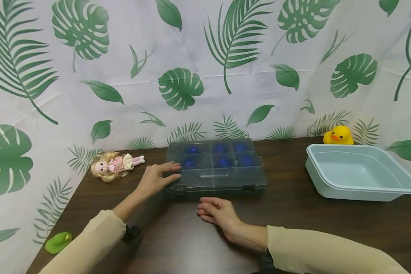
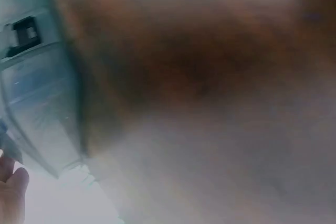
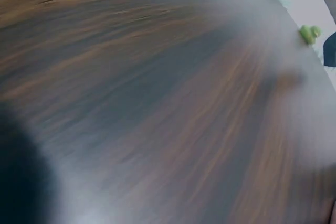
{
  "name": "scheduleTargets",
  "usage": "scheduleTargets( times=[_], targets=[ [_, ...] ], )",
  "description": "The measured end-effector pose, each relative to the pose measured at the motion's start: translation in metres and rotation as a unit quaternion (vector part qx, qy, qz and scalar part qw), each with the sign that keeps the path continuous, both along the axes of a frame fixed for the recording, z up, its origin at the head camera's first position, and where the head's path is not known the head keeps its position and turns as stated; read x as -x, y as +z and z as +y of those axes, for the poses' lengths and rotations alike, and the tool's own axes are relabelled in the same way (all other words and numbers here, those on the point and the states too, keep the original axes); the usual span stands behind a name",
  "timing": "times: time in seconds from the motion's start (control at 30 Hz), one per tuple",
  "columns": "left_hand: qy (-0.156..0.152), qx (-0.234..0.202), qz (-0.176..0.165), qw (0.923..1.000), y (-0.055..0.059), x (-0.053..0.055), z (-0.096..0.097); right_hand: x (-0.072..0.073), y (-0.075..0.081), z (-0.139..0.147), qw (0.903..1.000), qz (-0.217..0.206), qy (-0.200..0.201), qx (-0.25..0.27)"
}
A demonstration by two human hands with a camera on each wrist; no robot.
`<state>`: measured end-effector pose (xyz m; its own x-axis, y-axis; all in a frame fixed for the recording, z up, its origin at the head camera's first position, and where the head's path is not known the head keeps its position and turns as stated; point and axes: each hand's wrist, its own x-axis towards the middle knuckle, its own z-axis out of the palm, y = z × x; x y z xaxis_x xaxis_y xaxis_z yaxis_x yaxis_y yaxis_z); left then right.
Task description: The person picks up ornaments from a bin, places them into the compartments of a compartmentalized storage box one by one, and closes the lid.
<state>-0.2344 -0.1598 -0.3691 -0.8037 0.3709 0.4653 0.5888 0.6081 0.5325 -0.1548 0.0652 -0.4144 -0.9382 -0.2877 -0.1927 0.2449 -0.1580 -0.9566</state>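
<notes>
A dark see-through compartment case lies at the back middle of the table with its lid down. Blue round things show through the lid in several compartments, too blurred to name. My left hand reaches over the case's front left corner, fingers fairly straight; whether they touch the lid, I cannot tell. The left wrist view shows a black latch on the case and part of a hand at its corner. Just in front of the case, my right hand hangs loosely curled, holding nothing.
A doll lies left of the case. Right of it stands a pale blue basin, with a yellow rubber duck behind. A green toy duck sits at the front left table edge. A leaf-print cloth hangs behind the table.
</notes>
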Motion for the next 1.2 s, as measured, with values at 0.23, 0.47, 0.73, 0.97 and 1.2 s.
scheduleTargets(
  times=[0.23, 0.47, 0.73, 0.97, 1.2],
  targets=[
    [0.015, -0.021, -0.003, 0.9997, -0.011, -0.003, -0.001, -0.002, 0.002, -0.031, 0.9997, -0.012, 0.007, 0.021],
    [0.026, -0.045, 0.011, 0.9986, -0.013, -0.005, 0.003, -0.007, 0.004, -0.046, 0.9996, 0.011, 0.005, 0.027],
    [0.029, -0.054, 0.009, 0.9981, -0.02, -0.006, 0.003, -0.008, -0.002, -0.055, 0.9989, 0.03, -0.01, 0.034],
    [0.03, -0.061, 0.003, 0.9977, -0.021, -0.009, 0.003, -0.008, -0.006, -0.053, 0.9989, 0.019, -0.012, 0.042],
    [0.032, -0.061, 0.007, 0.9976, -0.021, -0.009, 0.002, -0.007, -0.007, -0.054, 0.9987, 0.025, -0.007, 0.044]
  ],
)
